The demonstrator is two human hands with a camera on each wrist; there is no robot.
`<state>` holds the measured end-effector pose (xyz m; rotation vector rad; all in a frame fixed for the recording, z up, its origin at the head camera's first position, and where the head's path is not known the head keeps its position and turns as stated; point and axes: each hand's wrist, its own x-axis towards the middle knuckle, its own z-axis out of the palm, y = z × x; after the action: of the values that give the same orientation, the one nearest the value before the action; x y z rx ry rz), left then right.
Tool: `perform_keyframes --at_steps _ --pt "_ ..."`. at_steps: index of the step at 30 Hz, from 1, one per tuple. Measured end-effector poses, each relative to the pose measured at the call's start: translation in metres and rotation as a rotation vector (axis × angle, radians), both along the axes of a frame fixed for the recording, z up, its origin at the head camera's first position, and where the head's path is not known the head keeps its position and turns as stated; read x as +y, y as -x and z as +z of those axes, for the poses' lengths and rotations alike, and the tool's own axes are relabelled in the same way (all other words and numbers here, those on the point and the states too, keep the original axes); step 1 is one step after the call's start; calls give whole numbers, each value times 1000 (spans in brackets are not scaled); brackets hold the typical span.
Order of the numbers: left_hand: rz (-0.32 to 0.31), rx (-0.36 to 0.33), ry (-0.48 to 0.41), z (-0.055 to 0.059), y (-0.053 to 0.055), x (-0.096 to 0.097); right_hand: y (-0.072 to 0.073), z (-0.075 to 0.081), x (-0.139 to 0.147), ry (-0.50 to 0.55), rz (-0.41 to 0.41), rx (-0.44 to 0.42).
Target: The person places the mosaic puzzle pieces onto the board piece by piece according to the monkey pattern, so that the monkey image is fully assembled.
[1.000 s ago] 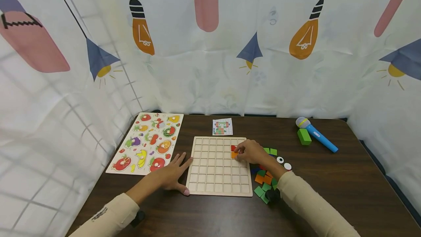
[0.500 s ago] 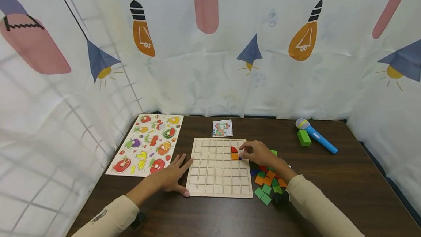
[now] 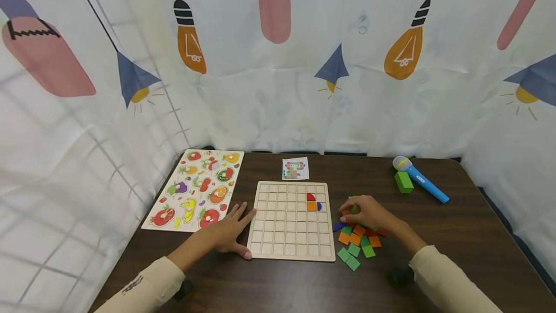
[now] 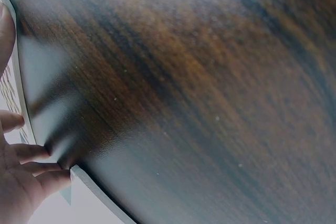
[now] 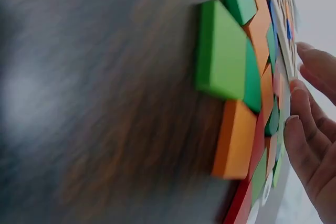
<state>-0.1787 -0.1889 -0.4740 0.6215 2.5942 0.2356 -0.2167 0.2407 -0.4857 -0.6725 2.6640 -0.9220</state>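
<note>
A pale wooden grid board (image 3: 286,228) lies mid-table. Set in its upper right cells are a red quarter-round piece (image 3: 311,197), an orange square (image 3: 311,206) and a blue half-round piece (image 3: 319,206). My left hand (image 3: 228,231) rests with spread fingers along the board's left edge, thumb at the near corner. To the right of the board, my right hand (image 3: 367,212) is over the pile of coloured pieces, thumb and forefinger apart and some pieces hidden beneath. In the right wrist view its fingers (image 5: 296,129) are slightly bent beside the pile, with green squares (image 5: 223,51) nearer the camera.
A fruit picture board (image 3: 195,190) lies at left, close to my left fingers. Behind the grid board is a small pattern card (image 3: 295,168). A green block (image 3: 404,182) and a blue toy microphone (image 3: 423,181) lie at the back right. A printed curtain (image 3: 278,100) surrounds the table.
My right hand has left the grid board and moved right to the pile. The blue half-round piece now lies uncovered beside the orange square. My left hand has stayed put.
</note>
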Motion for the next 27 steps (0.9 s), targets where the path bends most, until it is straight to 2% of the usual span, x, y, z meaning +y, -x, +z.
perform_keyframes --at_steps 4,14,27 --pt "1 3 2 0 0 0 -6 0 10 -13 17 -4" --pt "5 10 0 2 0 0 -9 0 19 -53 76 67" --pt "10 -2 1 -2 1 0 -5 2 21 -76 92 0"
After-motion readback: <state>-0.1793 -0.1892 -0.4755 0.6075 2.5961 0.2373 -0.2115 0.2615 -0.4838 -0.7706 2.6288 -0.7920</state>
